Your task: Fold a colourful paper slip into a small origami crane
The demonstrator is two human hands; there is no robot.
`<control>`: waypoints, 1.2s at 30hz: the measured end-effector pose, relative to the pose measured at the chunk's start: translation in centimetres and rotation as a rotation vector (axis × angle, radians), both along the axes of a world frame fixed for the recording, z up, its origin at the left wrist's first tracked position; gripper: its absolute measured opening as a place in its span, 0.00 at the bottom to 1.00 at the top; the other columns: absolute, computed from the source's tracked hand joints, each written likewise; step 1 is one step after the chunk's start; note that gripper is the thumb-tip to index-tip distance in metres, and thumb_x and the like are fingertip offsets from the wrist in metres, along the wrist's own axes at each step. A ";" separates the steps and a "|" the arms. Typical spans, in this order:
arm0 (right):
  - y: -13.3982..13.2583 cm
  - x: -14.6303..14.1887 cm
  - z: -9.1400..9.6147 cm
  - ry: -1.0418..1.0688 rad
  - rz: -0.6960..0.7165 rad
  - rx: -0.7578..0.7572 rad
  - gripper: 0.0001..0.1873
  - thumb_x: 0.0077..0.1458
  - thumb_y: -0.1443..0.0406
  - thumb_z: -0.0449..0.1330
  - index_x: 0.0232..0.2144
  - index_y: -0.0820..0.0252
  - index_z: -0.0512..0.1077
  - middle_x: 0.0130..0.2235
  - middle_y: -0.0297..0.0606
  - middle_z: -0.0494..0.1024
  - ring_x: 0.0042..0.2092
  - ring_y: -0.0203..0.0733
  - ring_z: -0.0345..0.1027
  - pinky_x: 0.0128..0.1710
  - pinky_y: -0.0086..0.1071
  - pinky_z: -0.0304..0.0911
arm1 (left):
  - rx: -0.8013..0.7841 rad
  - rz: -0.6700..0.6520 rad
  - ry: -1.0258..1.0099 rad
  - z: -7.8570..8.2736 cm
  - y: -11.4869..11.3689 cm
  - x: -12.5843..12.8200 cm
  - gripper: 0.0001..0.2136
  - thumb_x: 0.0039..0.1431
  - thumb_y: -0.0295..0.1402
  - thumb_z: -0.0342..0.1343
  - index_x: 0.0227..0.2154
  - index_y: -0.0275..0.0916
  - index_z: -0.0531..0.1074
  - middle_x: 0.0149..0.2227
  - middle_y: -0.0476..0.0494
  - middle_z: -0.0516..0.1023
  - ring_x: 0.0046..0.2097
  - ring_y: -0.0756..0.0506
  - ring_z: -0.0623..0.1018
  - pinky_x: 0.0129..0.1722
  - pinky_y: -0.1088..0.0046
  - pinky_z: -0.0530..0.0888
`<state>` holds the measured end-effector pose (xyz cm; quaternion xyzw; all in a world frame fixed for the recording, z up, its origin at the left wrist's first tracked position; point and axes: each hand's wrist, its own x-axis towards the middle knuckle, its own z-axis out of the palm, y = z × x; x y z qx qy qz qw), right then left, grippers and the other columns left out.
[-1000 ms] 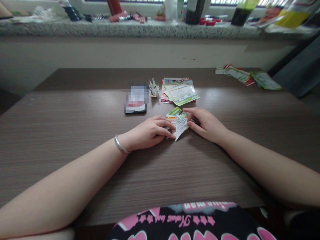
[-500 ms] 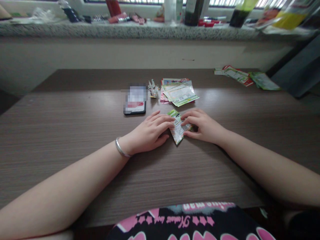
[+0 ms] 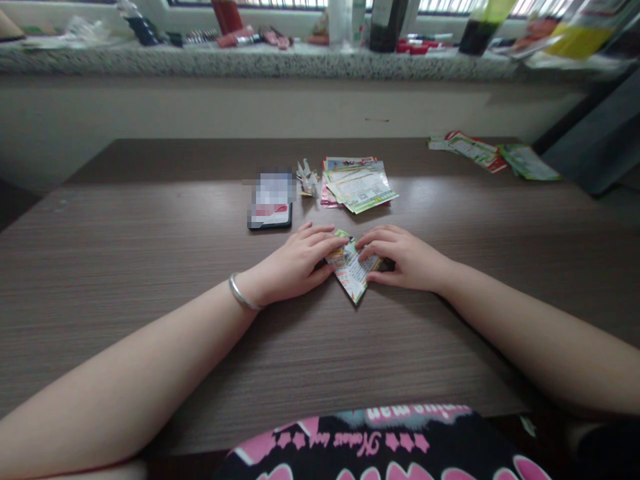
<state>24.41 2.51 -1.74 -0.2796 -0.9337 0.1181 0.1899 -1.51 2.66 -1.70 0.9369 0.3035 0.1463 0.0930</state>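
A small printed paper (image 3: 351, 273), folded to a point toward me, lies on the brown wooden table (image 3: 150, 267). My left hand (image 3: 295, 263) presses on its left edge with fingers stretched flat; a silver bangle (image 3: 240, 293) circles that wrist. My right hand (image 3: 405, 257) presses on the paper's right side, fingers curled down on it. Both hands pin the paper to the table.
A phone (image 3: 271, 200) lies beyond my left hand. Beside it sit a small folded paper figure (image 3: 308, 179) and a stack of printed leaflets (image 3: 359, 183). More leaflets (image 3: 475, 148) lie at the far right. A stone window ledge (image 3: 280, 60) holds bottles and clutter.
The paper has been folded flatter and narrower, its point now toward me. Both hands have closed in over it and pressed it down.
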 end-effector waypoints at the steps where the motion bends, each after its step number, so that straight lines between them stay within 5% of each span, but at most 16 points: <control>1: 0.0 0.0 0.0 -0.003 0.000 0.001 0.13 0.54 0.56 0.62 0.39 0.57 0.72 0.48 0.42 0.76 0.51 0.47 0.66 0.52 0.43 0.61 | -0.007 -0.012 -0.015 0.1 0.0 0.0 0.18 0.63 0.33 0.50 0.56 0.39 0.64 0.57 0.39 0.68 0.61 0.41 0.64 0.64 0.53 0.55; 11: -0.2 0.0 0.2 -0.070 -0.040 0.051 0.11 0.57 0.59 0.58 0.40 0.58 0.72 0.50 0.40 0.75 0.52 0.47 0.65 0.52 0.42 0.61 | -0.142 0.030 -0.263 0.4 0.2 -0.2 0.16 0.62 0.33 0.53 0.52 0.39 0.65 0.47 0.42 0.73 0.50 0.46 0.72 0.53 0.66 0.69; 16: -0.4 -0.1 0.2 -0.113 -0.131 0.090 0.14 0.58 0.60 0.57 0.45 0.59 0.72 0.51 0.39 0.76 0.51 0.47 0.66 0.53 0.42 0.60 | -0.065 -0.024 -0.343 0.6 0.2 -0.3 0.10 0.63 0.33 0.53 0.46 0.38 0.71 0.41 0.43 0.74 0.45 0.47 0.72 0.49 0.67 0.71; 27: -1.3 -0.1 0.8 -0.245 -0.270 0.338 0.14 0.61 0.63 0.53 0.45 0.58 0.76 0.46 0.40 0.79 0.48 0.50 0.66 0.53 0.47 0.56 | 0.158 -0.180 -0.032 1.2 0.2 -0.5 0.09 0.62 0.41 0.53 0.36 0.49 0.78 0.34 0.47 0.75 0.45 0.46 0.72 0.58 0.61 0.63; 36: -0.5 1.0 0.1 -0.185 -0.234 0.266 0.14 0.60 0.66 0.53 0.42 0.55 0.78 0.42 0.38 0.79 0.42 0.44 0.67 0.43 0.39 0.63 | 0.179 -0.079 0.060 0.7 0.4 -0.7 0.11 0.65 0.37 0.49 0.40 0.47 0.77 0.39 0.45 0.76 0.45 0.45 0.72 0.50 0.64 0.67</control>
